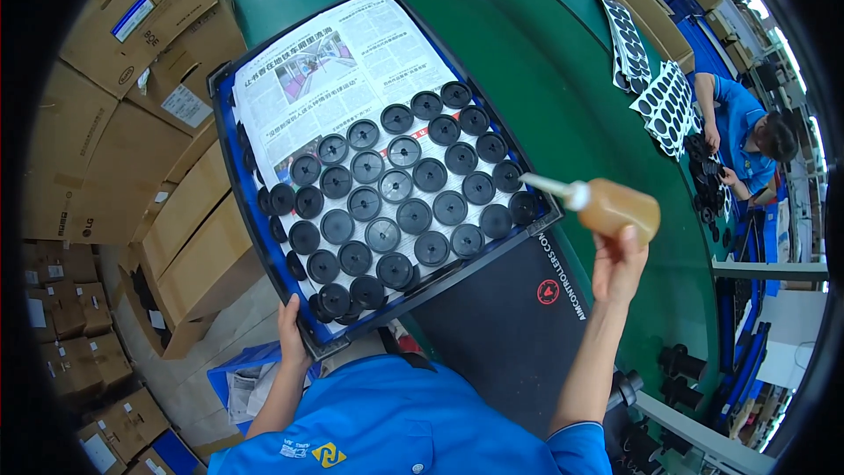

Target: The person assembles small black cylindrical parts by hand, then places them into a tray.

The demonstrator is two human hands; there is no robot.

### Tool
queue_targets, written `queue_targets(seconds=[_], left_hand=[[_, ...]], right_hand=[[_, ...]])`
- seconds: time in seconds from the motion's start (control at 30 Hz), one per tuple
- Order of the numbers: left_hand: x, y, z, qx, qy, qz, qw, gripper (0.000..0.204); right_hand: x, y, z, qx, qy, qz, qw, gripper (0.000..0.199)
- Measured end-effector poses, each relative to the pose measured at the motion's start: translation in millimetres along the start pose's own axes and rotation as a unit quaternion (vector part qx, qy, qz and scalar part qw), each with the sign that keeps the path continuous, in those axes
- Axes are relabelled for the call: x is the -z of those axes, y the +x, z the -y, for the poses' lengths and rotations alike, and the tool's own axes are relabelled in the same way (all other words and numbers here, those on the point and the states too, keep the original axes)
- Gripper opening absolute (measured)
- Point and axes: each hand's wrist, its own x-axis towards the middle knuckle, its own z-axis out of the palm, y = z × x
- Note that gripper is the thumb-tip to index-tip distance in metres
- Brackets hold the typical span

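Observation:
A blue tray (230,178) lined with newspaper (325,62) rests on the green table (563,114), with several round black discs (396,186) laid in rows on its near half. My left hand (291,332) grips the tray's near left corner. My right hand (618,261) holds up a squeeze bottle (615,207) of amber liquid. Its white nozzle (547,184) points left and reaches just over the tray's right edge, near the outermost discs.
Cardboard boxes (141,53) are stacked along the left. A black mat (519,317) lies on the table by my right arm. At the far right another person in blue (743,136) handles black parts beside white sheets of black discs (664,101).

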Motion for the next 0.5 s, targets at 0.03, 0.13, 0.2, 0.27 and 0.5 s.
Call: queue_targets(seconds=[0.03, 0.13, 0.2, 0.27, 0.5], left_hand=[[-1, 0, -1, -0.001, 0.003, 0.0, 1.0, 0.034], [0, 0, -1, -0.002, 0.013, -0.001, 1.0, 0.033], [0, 1, 0, -0.004, 0.024, -0.002, 1.0, 0.032], [1, 1, 0, -0.005, 0.03, -0.003, 1.0, 0.032], [1, 0, 1, -0.001, 0.01, -0.01, 1.0, 0.034]], right_hand=[[6, -5, -6, 0.018, -0.126, 0.002, 0.992, 0.063], [13, -13, -16, 0.05, -0.292, 0.015, 0.955, 0.068], [14, -17, -21, 0.081, -0.369, 0.04, 0.925, 0.073], [16, -19, -22, 0.095, -0.407, 0.052, 0.907, 0.076], [15, -22, -18, 0.126, -0.449, 0.063, 0.882, 0.077]])
